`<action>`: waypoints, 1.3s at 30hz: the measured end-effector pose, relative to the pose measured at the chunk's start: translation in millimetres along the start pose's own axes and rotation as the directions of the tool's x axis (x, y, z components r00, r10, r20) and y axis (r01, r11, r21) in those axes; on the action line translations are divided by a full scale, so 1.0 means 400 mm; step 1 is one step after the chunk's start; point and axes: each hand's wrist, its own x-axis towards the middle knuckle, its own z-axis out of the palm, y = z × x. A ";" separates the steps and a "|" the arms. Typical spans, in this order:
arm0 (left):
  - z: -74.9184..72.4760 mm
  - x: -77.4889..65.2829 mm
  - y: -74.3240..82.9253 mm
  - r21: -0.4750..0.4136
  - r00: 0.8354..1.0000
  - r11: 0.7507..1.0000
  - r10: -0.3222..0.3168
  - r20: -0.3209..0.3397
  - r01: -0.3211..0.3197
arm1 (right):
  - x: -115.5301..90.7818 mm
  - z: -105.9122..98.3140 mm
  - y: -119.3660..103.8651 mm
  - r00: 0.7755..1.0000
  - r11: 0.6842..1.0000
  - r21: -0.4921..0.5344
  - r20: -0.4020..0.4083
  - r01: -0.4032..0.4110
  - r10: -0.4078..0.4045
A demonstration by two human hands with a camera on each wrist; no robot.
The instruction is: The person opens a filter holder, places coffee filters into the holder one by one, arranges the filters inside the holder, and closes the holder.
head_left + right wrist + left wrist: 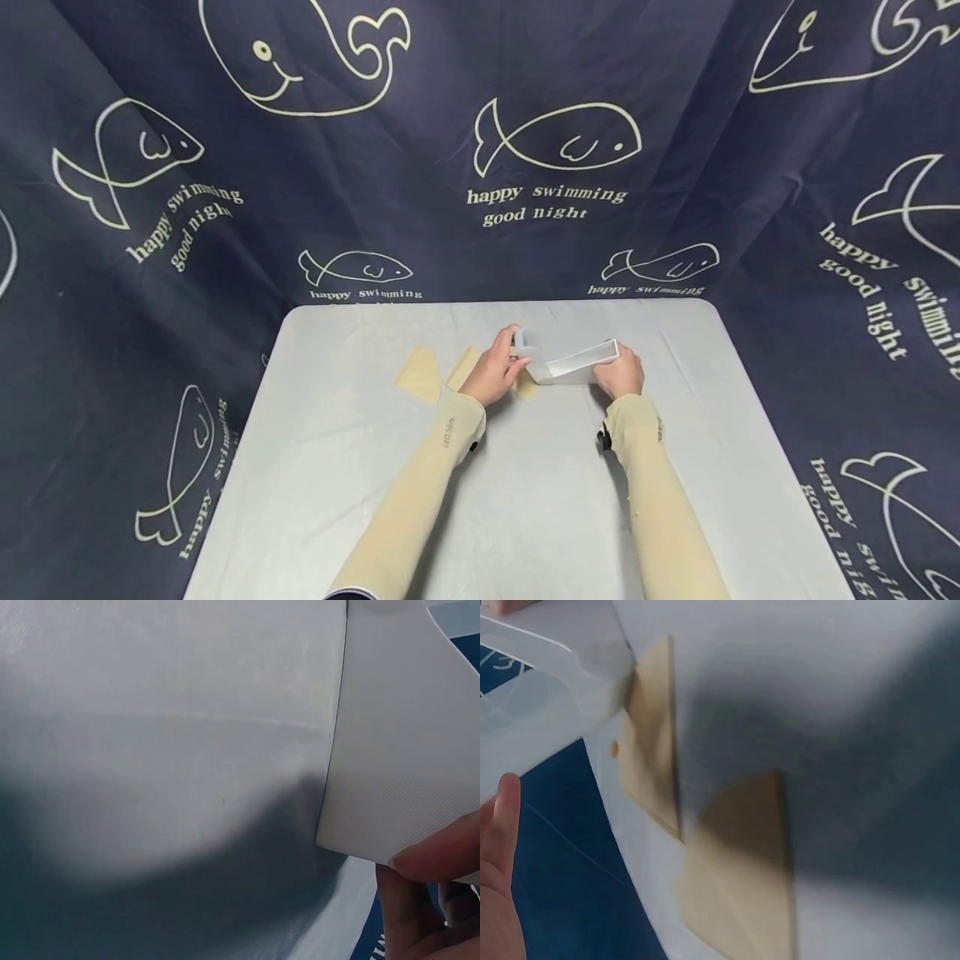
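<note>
A white, thin-walled open holder [573, 363] with a curved cut-out along its side spans the two hands above the table. My left hand [493, 368] grips its left end, thumb in front and fingers at the back. In the left wrist view that end of the holder [547, 712] looks pale and slightly see-through. My right hand [622, 372] holds the right end. In the right wrist view the thumb [435, 851] presses on the holder's ribbed panel [401, 742], with fingers curled behind it. Beside and below the left hand lie tan flat pieces [421, 375].
A second tan piece [462, 367] lies partly behind the left hand, and a third [526, 385] shows under the holder. The pale grey tabletop [547, 508] ends at a dark blue curtain [450, 225] with fish drawings at the back and sides.
</note>
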 end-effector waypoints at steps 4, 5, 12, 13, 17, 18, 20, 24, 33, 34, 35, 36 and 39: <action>0.000 -0.033 -0.037 -0.009 0.999 0.999 -0.046 -0.003 0.046 | -0.007 -0.010 0.005 1.000 1.000 -0.002 0.014 -0.020 0.020; -0.001 -0.040 -0.045 -0.012 0.999 0.999 -0.048 0.001 0.048 | -0.008 -0.013 0.006 1.000 1.000 -0.003 0.013 -0.021 0.021; -0.006 -0.044 -0.072 -0.044 0.999 0.999 -0.033 -0.014 0.033 | 0.002 -0.013 0.007 1.000 1.000 0.001 0.000 -0.010 0.010; -0.006 -0.043 -0.076 -0.047 0.999 0.998 -0.033 -0.019 0.032 | 0.005 -0.011 0.007 1.000 1.000 0.003 -0.002 -0.008 0.008; -0.010 -0.041 -0.085 -0.030 0.999 0.999 -0.027 -0.035 0.026 | 0.012 -0.002 0.004 1.000 1.000 0.005 -0.006 0.003 -0.003; -0.011 -0.041 -0.086 -0.024 0.999 0.999 -0.027 -0.036 0.026 | 0.013 -0.001 0.004 1.000 1.000 0.005 -0.009 0.002 -0.002; -0.012 -0.042 -0.088 -0.013 0.999 1.000 -0.027 -0.039 0.027 | 0.014 0.001 0.002 1.000 1.000 0.003 -0.010 0.001 -0.001; -0.013 -0.045 -0.089 -0.006 0.998 0.999 -0.036 -0.045 0.036 | 0.013 0.000 -0.004 1.000 1.000 0.000 -0.002 0.002 -0.002; -0.018 -0.057 -0.079 -0.048 0.996 0.995 -0.084 -0.033 0.083 | 0.001 0.001 -0.009 1.000 1.000 -0.013 0.012 -0.017 0.017; -0.019 -0.058 -0.077 -0.059 0.995 0.994 -0.096 -0.031 0.094 | 0.000 0.003 -0.008 1.000 1.000 -0.016 0.011 -0.020 0.020; -0.020 -0.060 -0.074 -0.077 0.994 0.991 -0.109 -0.028 0.106 | -0.001 0.004 -0.008 1.000 1.000 -0.018 0.009 -0.023 0.023; -0.020 -0.062 -0.074 -0.094 0.993 0.989 -0.118 -0.022 0.116 | -0.002 0.004 -0.007 1.000 1.000 -0.020 0.008 -0.023 0.024; -0.024 -0.072 -0.077 -0.140 0.991 0.981 -0.136 -0.008 0.134 | -0.003 0.006 -0.007 1.000 1.000 -0.020 0.003 -0.019 0.019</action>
